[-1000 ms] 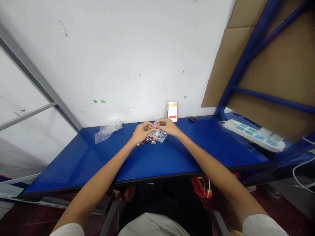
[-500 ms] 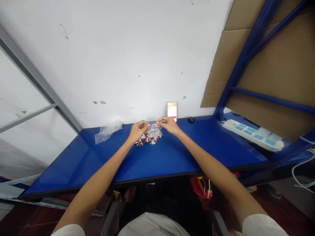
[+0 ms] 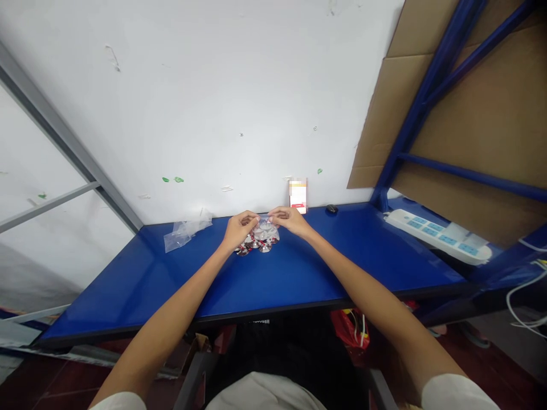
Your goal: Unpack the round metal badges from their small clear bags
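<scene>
Both of my hands pinch the top edge of a small clear plastic bag (image 3: pixel 266 226). My left hand (image 3: pixel 240 226) is closed on its left corner, and my right hand (image 3: pixel 289 219) grips the right corner. Beneath and partly behind the bag lie several round, shiny silver pieces with red bits (image 3: pixel 265 246), on the blue table (image 3: pixel 273 279). Whether some of these pieces are inside the bag, I cannot tell. Crumpled clear plastic bags (image 3: pixel 187 230) rest to the left of my left hand.
A phone (image 3: pixel 298 196) with a lit screen leans against the white wall behind my right hand. To its right sits a small black object (image 3: pixel 332 209), perhaps a mouse. A white power strip (image 3: pixel 438 234) lies at the right by the blue metal frame (image 3: pixel 404 128).
Hardly anything differs. My fingers have shifted slightly inward along the bag's top edge, and the view has tilted a little.
</scene>
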Action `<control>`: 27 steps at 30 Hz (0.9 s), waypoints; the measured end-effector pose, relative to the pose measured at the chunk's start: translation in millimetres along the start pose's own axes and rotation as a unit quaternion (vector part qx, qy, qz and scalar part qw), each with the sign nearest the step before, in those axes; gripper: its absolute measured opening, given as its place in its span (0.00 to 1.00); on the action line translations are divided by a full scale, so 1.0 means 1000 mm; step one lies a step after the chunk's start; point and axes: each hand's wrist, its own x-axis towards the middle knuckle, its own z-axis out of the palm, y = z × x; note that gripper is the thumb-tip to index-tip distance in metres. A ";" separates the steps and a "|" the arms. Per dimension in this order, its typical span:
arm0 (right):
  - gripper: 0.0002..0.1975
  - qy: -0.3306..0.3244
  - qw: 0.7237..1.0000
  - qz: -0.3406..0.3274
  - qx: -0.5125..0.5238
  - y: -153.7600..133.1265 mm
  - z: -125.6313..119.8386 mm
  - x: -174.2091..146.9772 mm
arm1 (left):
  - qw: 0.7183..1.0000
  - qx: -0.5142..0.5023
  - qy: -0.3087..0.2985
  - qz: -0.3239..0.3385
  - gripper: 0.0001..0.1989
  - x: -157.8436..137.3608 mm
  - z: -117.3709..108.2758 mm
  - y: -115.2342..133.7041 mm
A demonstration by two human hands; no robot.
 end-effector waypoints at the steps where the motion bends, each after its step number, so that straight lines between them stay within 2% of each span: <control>1: 0.18 0.002 1.000 -0.002 0.002 -0.001 0.000 0.000 | 1.000 0.004 0.001 0.002 0.17 0.000 0.000 0.000; 8: 0.18 0.011 1.000 -0.004 0.016 -0.013 0.001 -0.002 | 0.998 -0.054 -0.023 0.025 0.19 -0.001 -0.002 0.005; 17: 0.15 -0.008 0.998 -0.031 0.052 -0.019 0.002 -0.005 | 0.990 -0.138 -0.018 0.016 0.14 -0.001 -0.001 0.005; 27: 0.11 -0.013 0.999 -0.039 0.035 -0.016 0.001 -0.004 | 0.993 -0.119 -0.028 0.000 0.10 -0.001 -0.004 0.007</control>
